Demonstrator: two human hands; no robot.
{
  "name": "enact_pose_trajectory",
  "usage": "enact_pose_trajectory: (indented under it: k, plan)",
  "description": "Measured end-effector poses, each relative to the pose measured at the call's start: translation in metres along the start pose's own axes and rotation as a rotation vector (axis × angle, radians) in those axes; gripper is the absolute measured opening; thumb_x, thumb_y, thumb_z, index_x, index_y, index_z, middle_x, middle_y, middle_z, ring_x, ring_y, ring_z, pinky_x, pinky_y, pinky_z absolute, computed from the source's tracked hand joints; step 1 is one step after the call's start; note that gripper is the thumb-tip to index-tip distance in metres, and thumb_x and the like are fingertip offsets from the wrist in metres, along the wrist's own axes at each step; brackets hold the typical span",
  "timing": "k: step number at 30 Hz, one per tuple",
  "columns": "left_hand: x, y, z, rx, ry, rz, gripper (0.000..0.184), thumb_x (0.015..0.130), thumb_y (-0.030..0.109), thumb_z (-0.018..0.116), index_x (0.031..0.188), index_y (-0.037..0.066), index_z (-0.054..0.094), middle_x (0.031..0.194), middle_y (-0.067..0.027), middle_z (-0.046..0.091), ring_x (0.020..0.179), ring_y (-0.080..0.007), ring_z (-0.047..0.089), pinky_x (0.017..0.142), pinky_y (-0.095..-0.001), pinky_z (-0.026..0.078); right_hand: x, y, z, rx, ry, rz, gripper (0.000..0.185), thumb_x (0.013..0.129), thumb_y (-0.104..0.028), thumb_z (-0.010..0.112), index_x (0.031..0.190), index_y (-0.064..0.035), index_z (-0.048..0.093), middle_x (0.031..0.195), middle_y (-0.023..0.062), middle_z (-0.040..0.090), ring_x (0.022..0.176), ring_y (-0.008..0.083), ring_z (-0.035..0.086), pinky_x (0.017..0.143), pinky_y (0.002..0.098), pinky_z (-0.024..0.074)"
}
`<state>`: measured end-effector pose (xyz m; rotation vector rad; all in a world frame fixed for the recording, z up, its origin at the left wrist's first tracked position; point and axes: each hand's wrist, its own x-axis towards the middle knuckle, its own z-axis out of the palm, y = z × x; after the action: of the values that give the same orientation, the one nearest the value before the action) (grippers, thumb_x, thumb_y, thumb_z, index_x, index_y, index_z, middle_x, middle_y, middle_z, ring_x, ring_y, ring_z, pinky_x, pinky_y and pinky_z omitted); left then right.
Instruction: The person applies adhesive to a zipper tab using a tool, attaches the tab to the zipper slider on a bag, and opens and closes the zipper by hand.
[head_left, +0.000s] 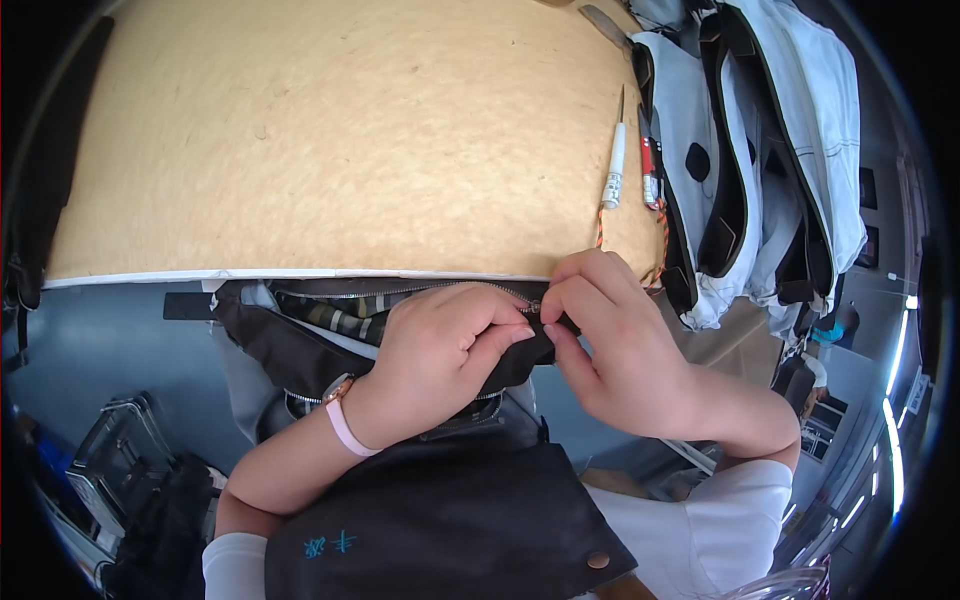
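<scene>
A black bag point(290, 345) lies across my lap at the table's front edge, its zipped mouth gaping. Plaid lining point(345, 312) shows through the opening. My left hand point(435, 335), with a pink-strapped watch at the wrist, is closed in a pinch on the bag's edge beside the metal zipper point(430, 289). My right hand point(620, 340) pinches at the right end of that zipper, close to the small metal slider point(535, 307). The fingertips of both hands nearly meet, and they hide exactly what the right fingers grip.
The tan tabletop point(350, 140) has a white front edge. On its right lie a white-handled awl point(616, 165) and a red-handled tool point(648, 160) with orange cords. White and black bag pieces point(750, 150) pile up at the far right. A metal-framed rack point(110, 450) stands lower left.
</scene>
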<state>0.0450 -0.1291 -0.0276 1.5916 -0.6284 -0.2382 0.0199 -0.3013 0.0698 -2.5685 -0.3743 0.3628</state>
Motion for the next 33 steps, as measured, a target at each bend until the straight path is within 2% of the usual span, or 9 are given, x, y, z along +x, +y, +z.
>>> enact_pose_trajectory:
  k: [7, 10, 12, 21, 30, 33]
  plan:
    - [0.001, 0.002, 0.0, -0.083, -0.02, -0.092, 0.009, 0.081, 0.007, 0.07, 0.081, 0.003, 0.062, 0.086, -0.0104, 0.068, 0.074, -0.0254, 0.067, 0.064, -0.0319, 0.052, -0.002, 0.004, 0.01, 0.059, 0.105, -0.009, 0.025, 0.067, 0.009, 0.061, 0.087, -0.0022, 0.052, 0.091, 0.0131, 0.049, 0.085, 0.0327, 0.049, 0.073, 0.0401, 0.043]
    - [0.001, 0.006, -0.003, -0.113, -0.064, -0.181, 0.006, 0.081, 0.003, 0.07, 0.083, 0.002, 0.064, 0.088, -0.0093, 0.069, 0.082, -0.0186, 0.066, 0.074, -0.0277, 0.05, -0.008, 0.008, 0.018, 0.13, 0.183, 0.003, 0.026, 0.068, 0.01, 0.062, 0.089, -0.0023, 0.053, 0.092, 0.0131, 0.051, 0.087, 0.033, 0.05, 0.073, 0.0399, 0.0436]
    - [0.001, 0.005, -0.003, -0.14, -0.081, -0.203, 0.006, 0.081, 0.003, 0.07, 0.082, 0.002, 0.065, 0.088, -0.009, 0.069, 0.082, -0.018, 0.066, 0.075, -0.0274, 0.05, -0.012, 0.01, 0.021, 0.197, 0.227, 0.031, 0.026, 0.069, 0.01, 0.063, 0.09, -0.0022, 0.054, 0.093, 0.0132, 0.053, 0.088, 0.0332, 0.052, 0.074, 0.0393, 0.0441]
    - [0.002, 0.005, -0.003, -0.226, -0.108, -0.267, 0.006, 0.082, 0.004, 0.069, 0.082, 0.002, 0.064, 0.088, -0.0079, 0.069, 0.087, -0.0157, 0.065, 0.079, -0.0273, 0.049, -0.02, 0.016, 0.028, 0.275, 0.276, 0.034, 0.023, 0.071, 0.009, 0.065, 0.089, -0.0017, 0.055, 0.098, 0.0141, 0.055, 0.09, 0.0325, 0.054, 0.075, 0.0375, 0.0451]
    - [0.0, 0.005, 0.001, -0.271, -0.112, -0.309, 0.005, 0.084, 0.004, 0.068, 0.082, 0.002, 0.063, 0.087, -0.0063, 0.066, 0.09, -0.0133, 0.062, 0.082, -0.0263, 0.047, -0.021, 0.022, 0.027, 0.217, 0.266, -0.034, 0.021, 0.071, 0.009, 0.066, 0.087, -0.0018, 0.058, 0.098, 0.0136, 0.056, 0.089, 0.0308, 0.055, 0.074, 0.0365, 0.0458]
    - [0.0, 0.004, 0.001, -0.294, -0.111, -0.322, 0.006, 0.084, 0.003, 0.067, 0.082, 0.002, 0.063, 0.088, -0.0062, 0.067, 0.089, -0.0127, 0.062, 0.082, -0.0263, 0.047, -0.023, 0.014, 0.024, 0.218, 0.292, 0.047, 0.022, 0.07, 0.008, 0.068, 0.089, -0.002, 0.06, 0.097, 0.0136, 0.056, 0.088, 0.0304, 0.056, 0.072, 0.0364, 0.0466]
